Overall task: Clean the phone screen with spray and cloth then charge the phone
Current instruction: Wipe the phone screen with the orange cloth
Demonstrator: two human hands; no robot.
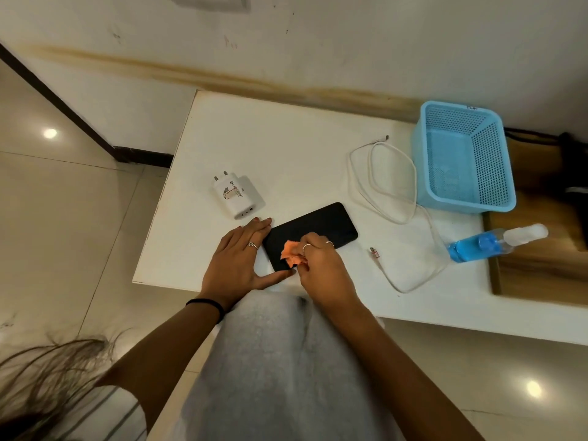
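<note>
Fingers (310, 246) pinch crumpled orange cloth (291, 253) on glossy black phone (315, 229).

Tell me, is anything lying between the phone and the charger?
Nothing visible does. Bare table separates the phone from the charger; only the left hand's fingertips rest nearby.

My view is dim and warm, ceiling-light glare on floor tiles (50, 133) left of my hands, edges bowed, hair blurred.

Right hand (321, 262) presses an orange cloth (292, 255) onto the black phone (321, 227); left hand (237, 259) lies flat, steadying the phone on the white table (286, 148).
</note>
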